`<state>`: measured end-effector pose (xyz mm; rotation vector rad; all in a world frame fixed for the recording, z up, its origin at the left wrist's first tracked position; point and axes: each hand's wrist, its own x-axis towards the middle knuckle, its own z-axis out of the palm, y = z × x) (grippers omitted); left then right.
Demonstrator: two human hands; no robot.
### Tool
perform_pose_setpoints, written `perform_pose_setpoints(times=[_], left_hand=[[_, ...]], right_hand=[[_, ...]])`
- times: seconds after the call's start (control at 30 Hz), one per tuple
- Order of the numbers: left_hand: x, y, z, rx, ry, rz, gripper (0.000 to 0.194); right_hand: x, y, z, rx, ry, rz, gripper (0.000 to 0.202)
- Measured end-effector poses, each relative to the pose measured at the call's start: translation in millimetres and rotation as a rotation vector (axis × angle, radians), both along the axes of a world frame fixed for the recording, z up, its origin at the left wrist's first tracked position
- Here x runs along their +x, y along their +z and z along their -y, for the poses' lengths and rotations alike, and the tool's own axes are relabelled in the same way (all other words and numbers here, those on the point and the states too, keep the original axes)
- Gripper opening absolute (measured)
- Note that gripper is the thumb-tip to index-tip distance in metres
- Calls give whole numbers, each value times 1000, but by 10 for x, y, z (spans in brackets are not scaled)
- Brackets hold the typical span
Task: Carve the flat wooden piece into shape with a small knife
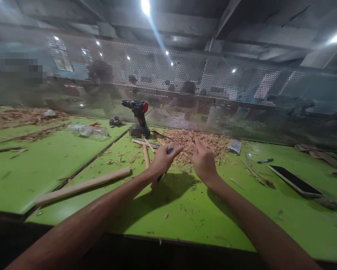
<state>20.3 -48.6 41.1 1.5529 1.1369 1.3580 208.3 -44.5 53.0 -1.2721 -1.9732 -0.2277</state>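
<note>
My left hand [164,159] is closed around a slim object with a blue part [170,150] at the thumb and a dark end [159,178] below the palm; its kind is unclear. To its right, my right hand [204,159] is closed in a pinch. A thin, greyish tip [190,135] sticks up from its fingers, too small to name. Both hands are above the green table, a short way apart. Behind and between them lies a heap of wood shavings [182,148]. Thin wooden strips [146,156] lie just left of my left hand.
A cordless drill [138,112] stands at the back against a perforated screen [168,90]. A wooden stick [84,186] and a plastic bottle [88,131] lie left. At right are a silvery packet [235,146], a marker [265,161] and a tablet-like dark-screened device [296,180]. People are blurred behind the screen.
</note>
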Motion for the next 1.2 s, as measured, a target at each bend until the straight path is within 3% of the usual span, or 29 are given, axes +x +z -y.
perform_pose_setpoints(times=[0.2, 0.3, 0.4, 0.53, 0.67, 0.83, 1.07, 1.2], left_hand=[[-5, -14, 40, -72, -252, 88, 73], [-50, -23, 32, -161, -386, 142, 73], [-94, -9, 25, -220, -436, 153, 71], [-104, 25, 49, -238, -441, 107, 66], [-85, 54, 75, -230, -441, 102, 67], [-120, 114, 117, -240, -426, 41, 54], [-139, 204, 212, -225, -459, -111, 48], [-145, 140, 152, -251, -426, -91, 54]], right_hand=[[92, -121, -71, -96, 275, -29, 37], [103, -188, -73, -77, 320, -64, 38], [139, -196, -88, -38, 352, -79, 40], [205, -179, -114, -77, 433, 104, 38], [264, -179, -136, 4, 393, 218, 43], [381, -134, -261, 32, 353, 296, 42], [792, 8, -626, 3, 40, 5, 43], [766, -74, -599, 50, 179, -24, 43]])
